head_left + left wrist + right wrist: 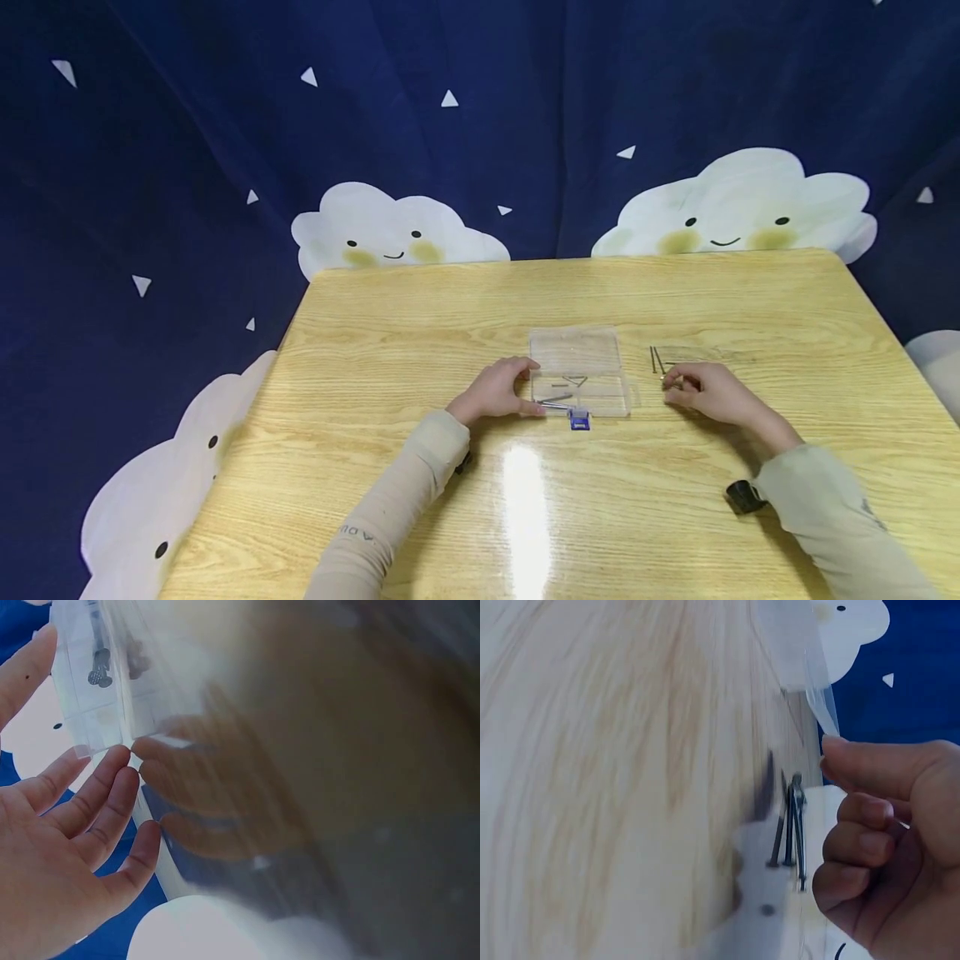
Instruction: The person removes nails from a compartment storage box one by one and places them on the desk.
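A hinged clear plastic box [622, 403] lies with its lid [576, 350] back and its blue latch [580, 419] toward the near side. Nails or screws [555, 398] lie inside it. My left hand [501, 388] holds the box by its left end, thumb at the near corner and fingers farther back. To the right of the box, my right hand [708, 392] pinches the edge of a clear plastic bag [821, 701] between thumb and index finger, the other fingers curled. Several loose nails [789, 829] lie on the table beside those fingertips.
The wood-grain table [390, 325] reaches back to a dark blue curtain [525, 125] printed with white clouds. A bright glare streak [527, 517] crosses the near tabletop. A black wrist device [745, 497] shows by the right sleeve.
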`<state>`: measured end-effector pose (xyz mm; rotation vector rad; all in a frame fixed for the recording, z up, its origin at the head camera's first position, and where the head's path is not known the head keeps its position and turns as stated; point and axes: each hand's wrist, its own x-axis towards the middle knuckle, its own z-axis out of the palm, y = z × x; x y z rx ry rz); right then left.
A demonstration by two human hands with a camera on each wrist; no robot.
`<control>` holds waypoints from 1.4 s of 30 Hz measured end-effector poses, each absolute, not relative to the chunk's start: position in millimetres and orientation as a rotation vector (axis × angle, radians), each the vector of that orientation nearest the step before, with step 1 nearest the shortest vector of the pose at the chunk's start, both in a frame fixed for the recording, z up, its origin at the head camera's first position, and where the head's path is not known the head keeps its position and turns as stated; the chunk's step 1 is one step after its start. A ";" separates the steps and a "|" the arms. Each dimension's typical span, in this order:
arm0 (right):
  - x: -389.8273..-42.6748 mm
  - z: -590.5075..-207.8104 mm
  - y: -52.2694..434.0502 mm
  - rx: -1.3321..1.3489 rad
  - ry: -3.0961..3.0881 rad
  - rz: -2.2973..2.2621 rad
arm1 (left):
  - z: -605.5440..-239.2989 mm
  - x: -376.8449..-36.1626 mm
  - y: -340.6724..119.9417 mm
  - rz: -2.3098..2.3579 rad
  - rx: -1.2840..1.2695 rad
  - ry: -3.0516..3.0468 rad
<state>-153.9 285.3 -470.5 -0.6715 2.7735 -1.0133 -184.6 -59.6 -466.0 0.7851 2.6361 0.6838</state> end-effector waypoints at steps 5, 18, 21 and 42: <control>-158.9 -468.8 273.1 -0.731 2.732 -1.053 | -466.6 -185.5 -59.2 0.673 0.779 2.635; -177.9 -466.6 239.0 -0.865 2.656 -1.086 | -466.7 -186.1 -58.5 0.661 0.785 2.646; -181.6 -464.5 231.4 -0.916 2.644 -1.087 | -466.1 -186.1 -58.2 0.654 0.783 2.648; -201.3 -453.7 179.1 -1.154 2.473 -1.028 | -467.4 -185.0 -62.0 0.710 0.792 2.607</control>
